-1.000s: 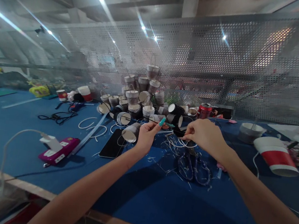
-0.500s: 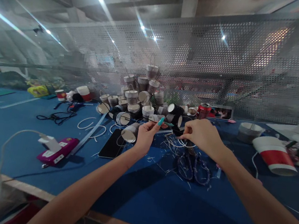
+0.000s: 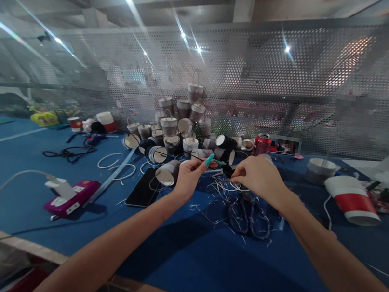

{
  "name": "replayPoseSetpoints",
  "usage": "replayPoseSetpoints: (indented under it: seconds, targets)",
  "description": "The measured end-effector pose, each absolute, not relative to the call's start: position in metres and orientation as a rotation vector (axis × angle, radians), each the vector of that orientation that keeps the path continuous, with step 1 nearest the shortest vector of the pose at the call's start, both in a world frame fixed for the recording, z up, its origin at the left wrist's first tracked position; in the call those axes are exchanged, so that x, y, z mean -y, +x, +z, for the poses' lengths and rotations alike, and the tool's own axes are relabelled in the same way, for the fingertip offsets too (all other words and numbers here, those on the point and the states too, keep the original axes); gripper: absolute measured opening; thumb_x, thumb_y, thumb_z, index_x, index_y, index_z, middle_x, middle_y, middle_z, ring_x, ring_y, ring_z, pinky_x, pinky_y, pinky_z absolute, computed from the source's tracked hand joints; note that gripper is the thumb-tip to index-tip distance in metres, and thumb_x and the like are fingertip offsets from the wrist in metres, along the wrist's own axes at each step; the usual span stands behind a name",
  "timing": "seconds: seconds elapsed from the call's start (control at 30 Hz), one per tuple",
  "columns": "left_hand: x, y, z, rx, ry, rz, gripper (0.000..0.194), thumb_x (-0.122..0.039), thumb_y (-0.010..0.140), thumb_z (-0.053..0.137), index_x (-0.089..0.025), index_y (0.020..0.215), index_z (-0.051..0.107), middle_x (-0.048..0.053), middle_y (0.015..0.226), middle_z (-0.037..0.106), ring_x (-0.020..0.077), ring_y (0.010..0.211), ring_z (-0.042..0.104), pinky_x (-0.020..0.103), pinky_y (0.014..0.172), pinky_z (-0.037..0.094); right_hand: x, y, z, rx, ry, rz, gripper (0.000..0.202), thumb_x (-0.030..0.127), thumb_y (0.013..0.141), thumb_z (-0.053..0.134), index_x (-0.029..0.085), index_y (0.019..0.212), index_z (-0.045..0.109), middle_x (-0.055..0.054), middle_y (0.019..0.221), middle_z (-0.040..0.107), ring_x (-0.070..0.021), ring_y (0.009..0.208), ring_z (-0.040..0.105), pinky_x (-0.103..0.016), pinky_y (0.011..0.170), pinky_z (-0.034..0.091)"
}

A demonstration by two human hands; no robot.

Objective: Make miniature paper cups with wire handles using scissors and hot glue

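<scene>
My left hand [image 3: 190,177], with turquoise nails, pinches a thin dark strand [image 3: 198,157] above the middle of the table. To its right, my right hand [image 3: 259,177] has its thumb and fingertips closed on a small dark piece [image 3: 228,169] toward the strand's other end. I cannot make out whether the two are one item. White cord scraps [image 3: 223,187] lie below the hands. Scissors [image 3: 249,220] with blue-wrapped handles rest below my right hand. Beside my left wrist are a black phone [image 3: 141,189] and a tipped small grey-white cup [image 3: 167,173] with a wire loop.
Behind my hands stands a pile of small bucket-like cups [image 3: 172,141]. A red can [image 3: 262,144] is at the back. At right lie a red-and-white paper cup [image 3: 352,200] and a grey bucket [image 3: 321,171]. A purple power strip [image 3: 75,199] with a plugged-in charger sits at left.
The view has shifted slightly, so most things appear a little further left. My right hand has come slightly nearer my left; both keep their pinch.
</scene>
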State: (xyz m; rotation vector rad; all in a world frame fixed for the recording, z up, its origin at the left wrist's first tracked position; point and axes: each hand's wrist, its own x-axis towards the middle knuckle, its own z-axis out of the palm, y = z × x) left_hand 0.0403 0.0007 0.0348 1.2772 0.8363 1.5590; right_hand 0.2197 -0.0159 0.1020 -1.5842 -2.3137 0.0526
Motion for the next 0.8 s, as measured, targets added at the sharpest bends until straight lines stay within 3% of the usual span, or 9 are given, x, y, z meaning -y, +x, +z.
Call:
replayPoseSetpoints:
  seconds: [0.4, 0.8]
  targets:
    - [0.0007, 0.0417, 0.0343, -0.843, 1.269, 1.578, 0.018, -0.035, 0.069, 0.068, -0.016, 0.069, 0.068, 0.003, 0.073, 0.070, 0.0139, 0.075, 0.064, 0.024, 0.071, 0.047, 0.0122, 0.2162, 0.0954, 2.250, -1.590, 0.036, 0.019, 0.034, 0.061, 0.075, 0.019, 0.055, 0.064, -0.001, 0.063, 0.066, -0.0140, 0.059, 0.056, -0.025, 0.047, 0.030]
    - [-0.0009, 0.0402, 0.0319, -0.909, 1.363, 1.580, 0.025, -0.040, 0.071, 0.064, -0.016, 0.076, 0.069, 0.004, 0.075, 0.069, 0.0159, 0.075, 0.063, 0.027, 0.073, 0.048, 0.0143, 0.2144, 0.0977, 2.289, -1.499, 0.084, 0.014, 0.034, 0.074, 0.064, 0.024, 0.073, 0.073, -0.003, 0.069, 0.068, -0.0142, 0.061, 0.057, -0.025, 0.050, 0.035]
